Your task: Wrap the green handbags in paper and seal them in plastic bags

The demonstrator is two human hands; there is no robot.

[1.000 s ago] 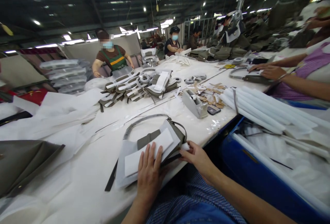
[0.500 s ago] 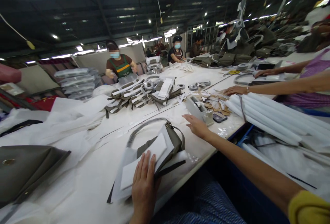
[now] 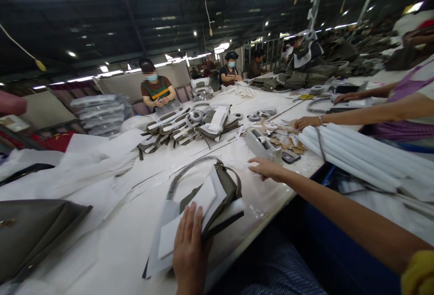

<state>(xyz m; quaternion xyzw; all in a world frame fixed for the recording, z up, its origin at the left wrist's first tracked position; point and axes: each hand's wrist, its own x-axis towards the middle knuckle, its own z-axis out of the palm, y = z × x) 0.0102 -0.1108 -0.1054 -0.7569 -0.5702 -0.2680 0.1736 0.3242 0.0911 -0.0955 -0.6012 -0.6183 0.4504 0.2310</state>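
Note:
My left hand lies flat, fingers together and stretched out, on a white sheet wrapped over an olive bag part at the table's near edge. A grey strap loops out behind that part. My right hand is out to the right of the bag part, just in front of a grey tape dispenser. Its fingers are drawn together in a pinch; what they hold is too faint to name.
A dark phone and brown paper scraps lie past the dispenser. Long white rolls lie on the right, a co-worker's hand at their end. Olive strap pieces are piled mid-table. An olive bag lies far left. Other people work across the table.
My right hand left the bag part's right edge, reached toward the tape dispenser, then drew back slightly with fingers pinched. My left hand stayed flat on the white sheet.

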